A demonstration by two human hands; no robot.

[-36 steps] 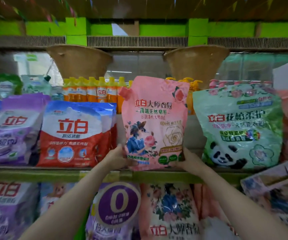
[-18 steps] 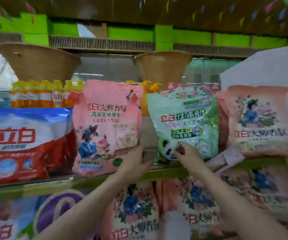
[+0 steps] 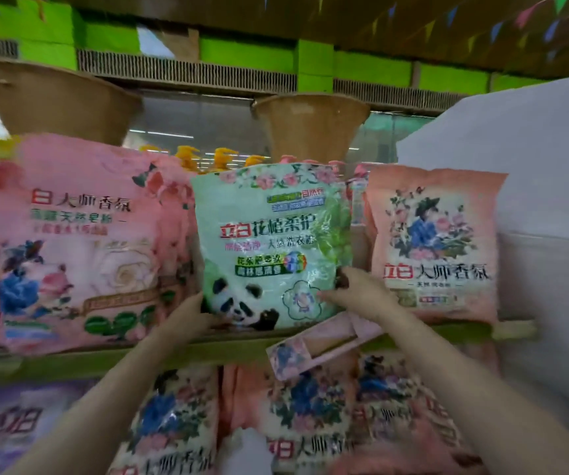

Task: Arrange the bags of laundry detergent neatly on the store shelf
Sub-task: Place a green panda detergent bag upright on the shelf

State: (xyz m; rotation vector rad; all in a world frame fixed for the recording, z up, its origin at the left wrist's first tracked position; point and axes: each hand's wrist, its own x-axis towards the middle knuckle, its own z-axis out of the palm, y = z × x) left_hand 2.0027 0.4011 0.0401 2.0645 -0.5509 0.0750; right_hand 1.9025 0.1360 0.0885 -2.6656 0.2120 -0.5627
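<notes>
Near: lower-shelf pink bags blurred, cut off at bottom. L hand grips green panda bag at lower-left corner; R hand grips lower-right edge, fingertips curled behind bag, hidden. Bag upright on shelf, long axis vertical, betw big pink bag left & small pink bag right. Both hands equally near. Far: baskets, dim.
</notes>
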